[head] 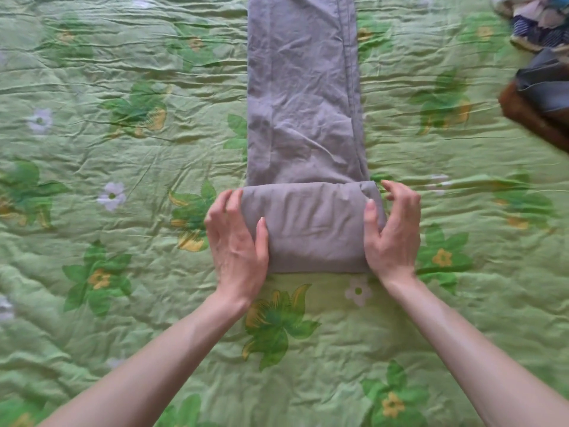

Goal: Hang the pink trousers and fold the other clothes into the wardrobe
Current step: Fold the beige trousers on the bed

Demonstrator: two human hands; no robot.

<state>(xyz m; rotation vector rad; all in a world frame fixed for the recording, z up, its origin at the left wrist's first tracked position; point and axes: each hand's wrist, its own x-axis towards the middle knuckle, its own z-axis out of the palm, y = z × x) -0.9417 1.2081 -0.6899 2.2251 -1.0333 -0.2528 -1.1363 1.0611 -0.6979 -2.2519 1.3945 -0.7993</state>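
Greyish-mauve trousers (pixel 303 97) lie flat in a long strip down the middle of the bed, running off the top edge. Their near end is rolled or folded into a thick bundle (pixel 312 226). My left hand (pixel 237 241) grips the bundle's left end, thumb on top and fingers curled round the side. My right hand (pixel 392 232) grips the right end the same way, thumb on the cloth and fingers bent over the edge.
A green quilted bedspread (pixel 123 180) with flower prints covers the whole surface. At the top right lies a pile of other clothes (pixel 542 23), with a dark grey garment (pixel 545 81) and something brown (pixel 529 118) below it.
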